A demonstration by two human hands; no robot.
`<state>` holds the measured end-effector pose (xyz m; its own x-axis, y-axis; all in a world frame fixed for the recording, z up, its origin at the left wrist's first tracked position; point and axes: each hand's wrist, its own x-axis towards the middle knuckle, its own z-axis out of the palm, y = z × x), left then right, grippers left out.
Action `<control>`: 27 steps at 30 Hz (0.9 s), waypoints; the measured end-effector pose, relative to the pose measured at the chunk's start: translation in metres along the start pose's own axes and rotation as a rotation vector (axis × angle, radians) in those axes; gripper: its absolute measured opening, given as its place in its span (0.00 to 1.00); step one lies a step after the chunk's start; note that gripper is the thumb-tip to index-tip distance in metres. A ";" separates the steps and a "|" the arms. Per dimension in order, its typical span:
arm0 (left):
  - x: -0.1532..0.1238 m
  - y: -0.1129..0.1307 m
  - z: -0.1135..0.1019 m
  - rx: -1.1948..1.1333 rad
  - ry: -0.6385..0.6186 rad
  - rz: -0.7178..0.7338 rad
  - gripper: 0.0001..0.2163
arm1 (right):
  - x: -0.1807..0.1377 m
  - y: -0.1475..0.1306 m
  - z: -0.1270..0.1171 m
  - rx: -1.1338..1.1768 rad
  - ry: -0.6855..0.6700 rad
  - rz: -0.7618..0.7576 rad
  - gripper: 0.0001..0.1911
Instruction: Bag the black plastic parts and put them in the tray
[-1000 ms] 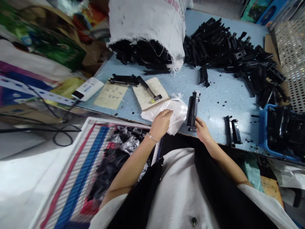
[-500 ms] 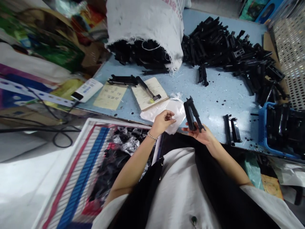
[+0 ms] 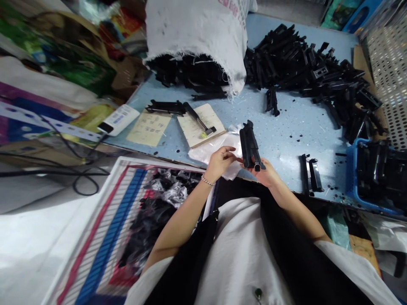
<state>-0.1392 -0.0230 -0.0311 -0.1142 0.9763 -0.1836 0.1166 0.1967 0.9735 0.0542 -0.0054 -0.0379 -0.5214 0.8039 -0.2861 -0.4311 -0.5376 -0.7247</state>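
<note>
My right hand is closed around the lower end of a black plastic part, long and narrow with two bars side by side. The part stands tilted above the table's front edge. Close to its left side is my left hand, its fingers curled together and their tips near the part's lower end. Whether anything small is in those fingers is hidden. Beneath and behind the left hand lie clear plastic bags. A similar black part rests on the table to the right.
A heap of black parts covers the back right, beside a white woven sack with more inside. A hammer lies on a board. A blue basket stands right; a striped bag of wrapped pieces sits below left.
The two bars of the black part, spread apart before, now lie close together. My left hand has moved right, towards the part, and the right hand has shifted slightly left.
</note>
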 end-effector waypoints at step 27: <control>-0.028 0.044 -0.034 0.608 0.023 0.388 0.11 | -0.001 0.019 -0.006 -0.032 0.143 0.044 0.18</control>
<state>-0.1641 -0.0451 0.0217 0.0267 0.9851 0.1697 0.6806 -0.1423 0.7187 0.0508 -0.0149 -0.0555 -0.4283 0.8091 -0.4023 -0.3855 -0.5663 -0.7285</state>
